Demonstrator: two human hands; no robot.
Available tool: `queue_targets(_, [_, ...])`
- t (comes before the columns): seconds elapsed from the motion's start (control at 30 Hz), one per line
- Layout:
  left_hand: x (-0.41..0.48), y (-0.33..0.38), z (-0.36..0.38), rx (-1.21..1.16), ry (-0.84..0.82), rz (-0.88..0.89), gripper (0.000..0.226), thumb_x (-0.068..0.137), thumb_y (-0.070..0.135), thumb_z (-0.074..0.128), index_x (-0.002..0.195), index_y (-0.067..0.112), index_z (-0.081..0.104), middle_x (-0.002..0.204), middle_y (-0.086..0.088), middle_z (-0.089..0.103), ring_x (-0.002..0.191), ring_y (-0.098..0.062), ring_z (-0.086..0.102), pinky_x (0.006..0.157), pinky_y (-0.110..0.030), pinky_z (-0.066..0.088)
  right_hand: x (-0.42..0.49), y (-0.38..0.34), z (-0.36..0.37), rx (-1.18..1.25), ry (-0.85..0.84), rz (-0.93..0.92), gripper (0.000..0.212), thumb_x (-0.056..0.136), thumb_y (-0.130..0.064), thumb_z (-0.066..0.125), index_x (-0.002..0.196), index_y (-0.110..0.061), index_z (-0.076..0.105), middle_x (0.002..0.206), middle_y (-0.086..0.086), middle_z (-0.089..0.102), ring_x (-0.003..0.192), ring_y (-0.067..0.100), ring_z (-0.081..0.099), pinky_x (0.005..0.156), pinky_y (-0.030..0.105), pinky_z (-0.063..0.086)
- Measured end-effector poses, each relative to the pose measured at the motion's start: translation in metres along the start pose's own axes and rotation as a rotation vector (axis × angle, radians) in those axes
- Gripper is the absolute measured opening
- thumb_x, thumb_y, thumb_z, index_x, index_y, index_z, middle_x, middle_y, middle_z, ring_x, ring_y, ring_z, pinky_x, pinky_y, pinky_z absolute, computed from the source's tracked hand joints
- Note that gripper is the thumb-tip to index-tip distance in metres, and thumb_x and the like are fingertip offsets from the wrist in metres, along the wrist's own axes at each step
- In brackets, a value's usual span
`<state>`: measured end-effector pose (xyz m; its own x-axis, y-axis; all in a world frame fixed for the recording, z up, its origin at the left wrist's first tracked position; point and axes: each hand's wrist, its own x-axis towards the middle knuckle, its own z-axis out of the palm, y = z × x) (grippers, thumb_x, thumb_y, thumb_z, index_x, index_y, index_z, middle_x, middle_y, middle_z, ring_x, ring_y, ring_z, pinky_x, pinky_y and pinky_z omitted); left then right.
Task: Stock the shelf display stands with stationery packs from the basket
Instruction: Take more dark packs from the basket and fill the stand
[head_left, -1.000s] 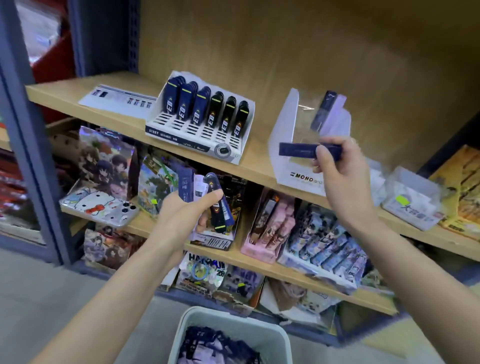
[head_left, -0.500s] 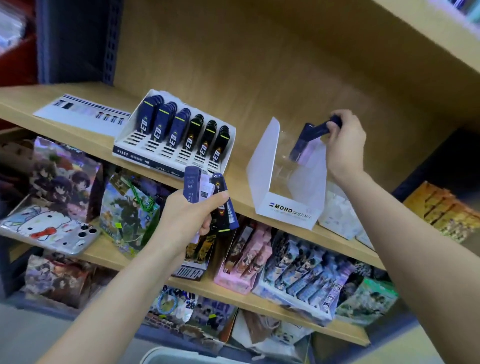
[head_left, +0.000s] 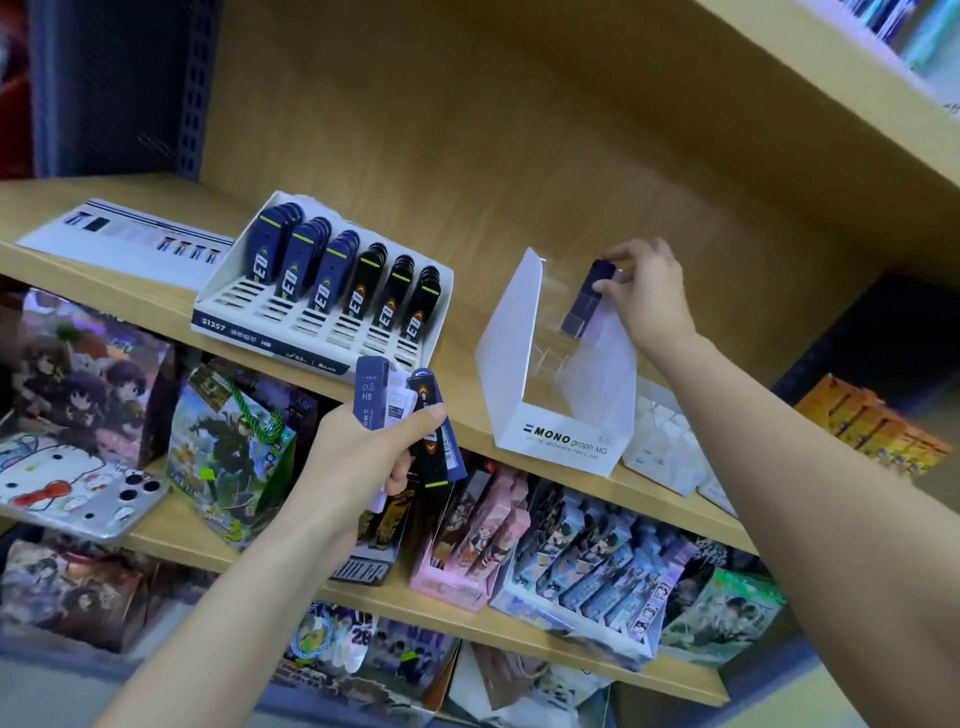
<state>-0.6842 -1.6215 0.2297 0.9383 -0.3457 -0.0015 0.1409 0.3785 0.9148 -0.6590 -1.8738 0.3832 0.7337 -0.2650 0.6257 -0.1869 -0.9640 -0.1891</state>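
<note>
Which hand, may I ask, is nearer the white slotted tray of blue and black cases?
Left. The left hand is just below the white slotted tray; the right hand is farther right, at the clear stand.

Light wooden shelves (head_left: 156, 189) run across a matching wood back panel (head_left: 467, 130), fixed to a dark blue perforated metal upright (head_left: 195, 88). Grey floor (head_left: 41, 691) lies below.

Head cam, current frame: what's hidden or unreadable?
- Basket: head view, cut off below the bottom edge.
- Navy lead pack, lower end: head view, seen only through the MONO stand and its translucent plastic; seating unclear.
- Packs in the left hand: head view, count unclear; they overlap and the grip covers them.
</note>
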Motion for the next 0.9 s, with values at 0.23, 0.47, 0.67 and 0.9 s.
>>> queue_targets(0.23, [0.001,-0.006,-0.002,-0.006,0.004,-0.036,0.016,0.081,0.021,0.073,0.079,0.012,0.059,0.046,0.005,0.035,0.045,-0.012,0.029,0.050,-0.029,0.019,-0.014,-0.010,0.006,-0.041,0.079,0.013,0.040,0.096,-0.008,0.048,0.135,-0.004,0.045,0.134,0.012,0.045,0.120,0.027,0.047,0.096,0.028,0.036])
queue_targets(0.47, [-0.006,-0.010,-0.008,-0.040,0.064,-0.075,0.013,0.083,0.019,0.072,0.086,0.010,0.064,0.050,0.004,0.035,0.040,-0.010,0.031,0.040,-0.021,0.021,-0.106,-0.070,0.008,0.368,0.017,-0.195,0.011,0.095,-0.011,0.048,0.102,-0.017,0.055,0.079,-0.010,0.053,0.063,0.003,0.049,0.063,0.018,0.042])
queue_targets(0.67, [-0.022,-0.008,-0.015,0.013,0.076,-0.105,0.021,0.084,0.022,0.070,0.072,0.014,0.056,0.048,0.003,0.033,0.037,-0.009,0.029,0.036,-0.017,0.022,-0.175,-0.106,0.030,0.645,-0.628,0.120,0.010,0.094,-0.026,0.055,0.103,-0.020,0.055,0.092,-0.003,0.061,0.088,0.016,0.062,0.084,0.037,0.054])
queue_targets(0.9, [-0.036,-0.008,-0.031,0.088,0.105,-0.027,0.019,0.085,0.017,0.070,0.074,0.009,0.056,0.041,0.006,0.033,0.037,-0.010,0.031,0.037,-0.019,0.026,-0.187,-0.119,0.035,0.641,-0.717,0.117,0.015,0.096,-0.017,0.051,0.110,-0.019,0.057,0.077,-0.004,0.062,0.086,0.018,0.067,0.088,0.037,0.053])
